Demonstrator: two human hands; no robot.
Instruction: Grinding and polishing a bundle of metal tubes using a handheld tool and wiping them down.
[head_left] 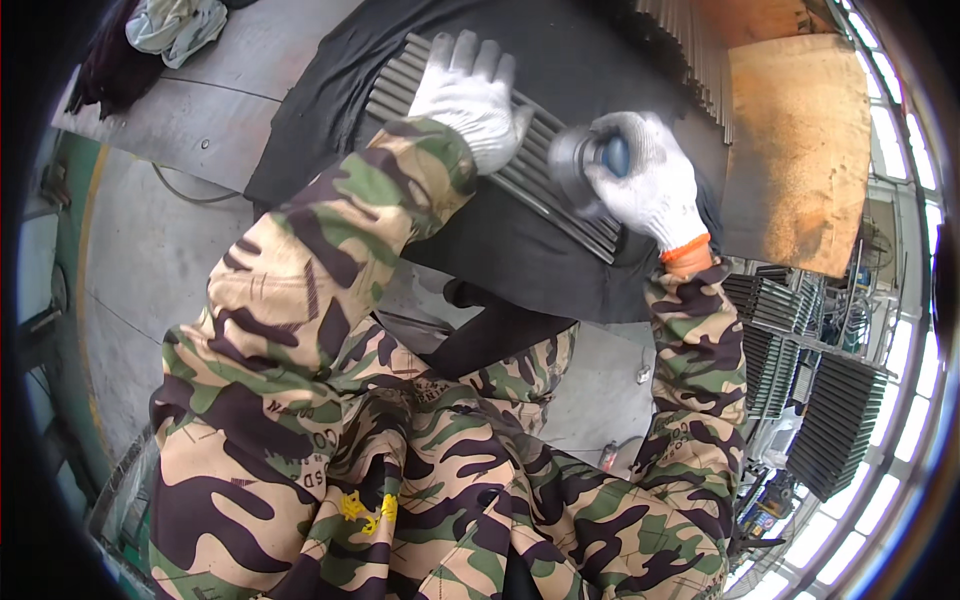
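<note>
A row of grey metal rods lies side by side, slanting across a black cloth on the table. My left hand, in a white glove, rests flat on the rods towards their far left end, fingers stretched out. In my right hand, gloved in white with an orange cuff, is a round palm sander with a blue top. Its grey disc sits over the right part of the rods and is blurred. The disc's underside is hidden, so I cannot tell how firmly it touches them.
More rods lie in a row at the back right, beside a stained wooden board. Bundled dark bars stand on racks at the right. Crumpled rags lie at the far left of the table, and a thin hose hangs nearby.
</note>
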